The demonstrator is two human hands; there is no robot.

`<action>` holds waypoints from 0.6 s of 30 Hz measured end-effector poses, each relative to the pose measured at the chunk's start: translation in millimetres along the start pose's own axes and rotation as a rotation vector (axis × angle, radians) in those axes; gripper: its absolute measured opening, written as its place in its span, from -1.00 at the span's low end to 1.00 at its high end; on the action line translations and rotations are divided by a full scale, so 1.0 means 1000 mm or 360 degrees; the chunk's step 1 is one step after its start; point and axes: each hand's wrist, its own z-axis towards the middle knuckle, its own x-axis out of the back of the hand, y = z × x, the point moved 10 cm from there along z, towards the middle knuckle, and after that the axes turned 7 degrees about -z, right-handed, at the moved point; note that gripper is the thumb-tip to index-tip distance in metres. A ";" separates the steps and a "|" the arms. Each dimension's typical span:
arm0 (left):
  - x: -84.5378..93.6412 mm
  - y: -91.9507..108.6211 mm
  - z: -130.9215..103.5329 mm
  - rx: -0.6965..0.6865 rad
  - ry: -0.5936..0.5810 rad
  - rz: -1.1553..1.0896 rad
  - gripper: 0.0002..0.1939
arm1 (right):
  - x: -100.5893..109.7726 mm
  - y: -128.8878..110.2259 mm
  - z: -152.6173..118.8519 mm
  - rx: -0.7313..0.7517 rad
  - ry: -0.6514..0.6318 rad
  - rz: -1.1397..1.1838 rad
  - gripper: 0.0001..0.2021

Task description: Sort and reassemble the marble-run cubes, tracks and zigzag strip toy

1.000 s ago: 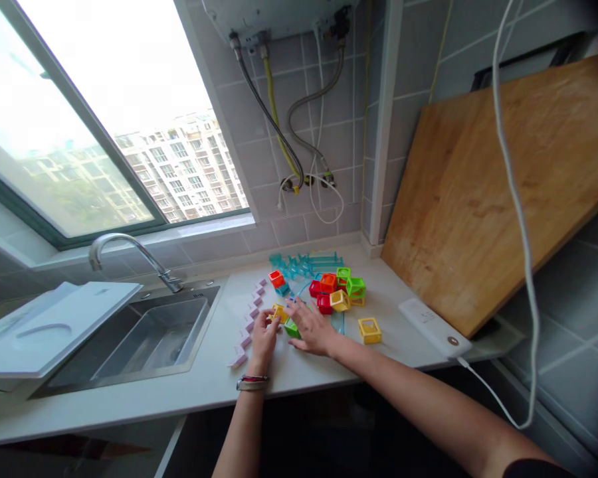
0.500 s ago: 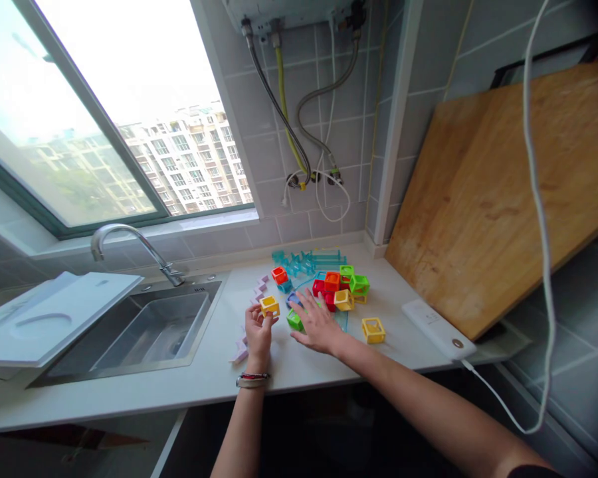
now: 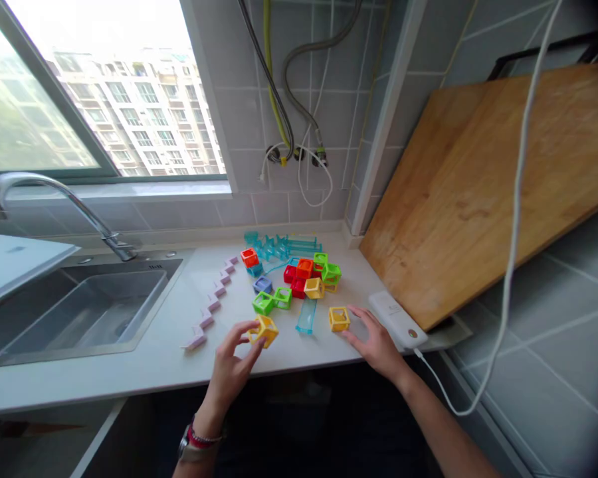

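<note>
My left hand [image 3: 234, 358] pinches a yellow cube frame [image 3: 264, 331] just above the counter's front part. At the right, my right hand [image 3: 373, 338] has its thumb and fingers apart beside a second yellow cube [image 3: 339, 318] that rests on the counter. Between and behind the hands lie two joined green cubes [image 3: 273, 301], a blue-violet cube [image 3: 262, 285], and a cluster of red, orange, green and yellow cubes [image 3: 305, 269]. A red cube [image 3: 250, 257] sits on a teal one. A clear teal piece [image 3: 306, 316] lies in front of the cluster.
Left of the cubes runs a zigzag row of lilac pieces [image 3: 214, 303]. Teal plastic parts [image 3: 279, 246] lie at the back. A sink [image 3: 109, 312] is at left; a white power bank [image 3: 397, 320] and leaning wooden board [image 3: 488, 192] are at right.
My right hand has moved from over the green cubes to the lone yellow cube at the right. My left hand, still holding its yellow cube, has come nearer the front edge. The view has shifted.
</note>
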 end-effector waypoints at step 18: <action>-0.037 -0.001 -0.026 0.0199 -0.0375 0.0105 -0.82 | -0.024 0.006 -0.018 -0.0096 -0.0341 0.0814 -0.54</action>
